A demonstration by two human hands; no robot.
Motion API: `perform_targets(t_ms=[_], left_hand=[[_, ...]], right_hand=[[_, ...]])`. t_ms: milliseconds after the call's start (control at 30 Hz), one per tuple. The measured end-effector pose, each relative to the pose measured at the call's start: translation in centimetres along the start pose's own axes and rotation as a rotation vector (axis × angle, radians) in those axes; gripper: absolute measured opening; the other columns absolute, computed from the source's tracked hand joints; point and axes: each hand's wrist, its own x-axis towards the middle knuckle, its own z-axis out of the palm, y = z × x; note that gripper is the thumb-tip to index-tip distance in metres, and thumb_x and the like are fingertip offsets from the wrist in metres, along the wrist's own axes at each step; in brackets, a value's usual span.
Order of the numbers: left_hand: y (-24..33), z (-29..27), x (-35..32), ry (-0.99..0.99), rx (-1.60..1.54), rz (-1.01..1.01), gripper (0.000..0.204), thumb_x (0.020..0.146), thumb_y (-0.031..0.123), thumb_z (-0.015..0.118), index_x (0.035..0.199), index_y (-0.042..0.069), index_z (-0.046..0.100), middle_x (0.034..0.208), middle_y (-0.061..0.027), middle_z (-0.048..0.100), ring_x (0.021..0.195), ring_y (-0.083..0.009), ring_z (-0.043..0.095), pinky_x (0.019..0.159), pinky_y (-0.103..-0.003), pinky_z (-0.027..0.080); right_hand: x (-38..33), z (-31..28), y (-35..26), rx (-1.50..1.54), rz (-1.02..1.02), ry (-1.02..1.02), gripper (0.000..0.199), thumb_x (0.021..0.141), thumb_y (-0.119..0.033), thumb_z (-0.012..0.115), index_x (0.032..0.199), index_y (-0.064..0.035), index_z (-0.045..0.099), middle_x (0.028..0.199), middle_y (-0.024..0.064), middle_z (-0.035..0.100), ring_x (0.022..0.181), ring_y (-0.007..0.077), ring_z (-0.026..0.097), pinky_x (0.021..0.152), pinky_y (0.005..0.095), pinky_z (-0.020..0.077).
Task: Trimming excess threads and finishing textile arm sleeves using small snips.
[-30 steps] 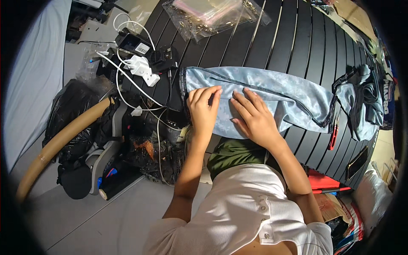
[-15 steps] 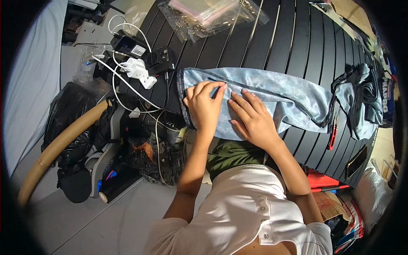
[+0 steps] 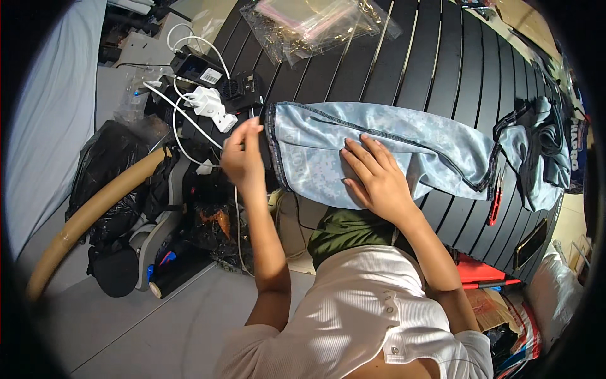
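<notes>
A pale blue-grey patterned cloth tube (image 3: 315, 164), like a sleeve, lies flattened across the black slatted table (image 3: 353, 76). Dark stitched seams run along its length and round its left end. My right hand (image 3: 375, 170) rests flat on the middle of the cloth, fingers spread. Just beyond the left hem, off the cloth, my left hand (image 3: 243, 158) hovers near the white charger plugs. Its fingers are curled with thumb and forefinger close together; motion blurs it, and anything pinched there is too small to make out.
White chargers (image 3: 205, 101) and cables crowd the table's left edge. Clear plastic bags (image 3: 315, 25) lie at the far side. To the right are a red cutter (image 3: 495, 205), bunched grey-black cloth (image 3: 540, 158) and a phone (image 3: 530, 243). A brown tube (image 3: 95, 221) leans at the left.
My left hand has lifted off the cloth's left end and moved left past the hem, its fingers still curled. My right hand has stayed flat on the cloth.
</notes>
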Motion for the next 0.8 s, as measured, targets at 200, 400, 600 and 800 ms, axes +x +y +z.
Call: perform_targets(t_ms=[200,400,600,800], left_hand=[[-0.6,-1.9,0.8,0.152,-0.205,0.013,0.019,0.082,0.011,0.053,0.097,0.0,0.057,0.077,-0.0073,0.062,0.067,-0.0143,0.056,0.064,-0.025,0.044],[-3.4,0.8,0.5,-0.018,0.11,0.151,0.021,0.083,0.018,0.056,0.094,0.0,0.059,0.082,-0.0082,0.06,0.067,-0.0151,0.053,0.063,-0.027,0.043],[-2.8,3.5,0.0,-0.085,0.333,0.124,0.036,0.079,0.032,0.063,0.088,-0.004,0.06,0.065,-0.0096,0.06,0.055,-0.0122,0.052,0.054,-0.026,0.041],[-3.2,3.4,2.0,-0.358,-0.198,-0.065,0.027,0.076,0.019,0.067,0.09,-0.001,0.058,0.08,-0.0038,0.056,0.071,-0.0098,0.049,0.066,-0.021,0.038]], right_hand=[[-0.1,0.1,0.0,0.0,0.0,0.014,0.045,0.079,-0.023,0.058,0.119,-0.0065,0.048,0.128,0.0086,0.043,0.121,0.0292,0.035,0.101,0.0405,0.0282],[-0.3,-0.5,-0.5,0.021,-0.034,0.011,0.044,0.076,-0.019,0.06,0.116,-0.0062,0.05,0.128,0.0098,0.042,0.121,0.0305,0.035,0.1,0.0413,0.0291],[-3.4,-4.6,-0.2,0.062,0.146,0.058,0.045,0.069,0.004,0.053,0.113,-0.007,0.051,0.126,0.0126,0.042,0.122,0.0357,0.032,0.1,0.043,0.0293],[-8.7,-9.3,4.9,-0.277,0.472,0.223,0.049,0.065,0.006,0.048,0.113,-0.0049,0.05,0.124,0.0147,0.042,0.118,0.0365,0.034,0.098,0.043,0.0304]])
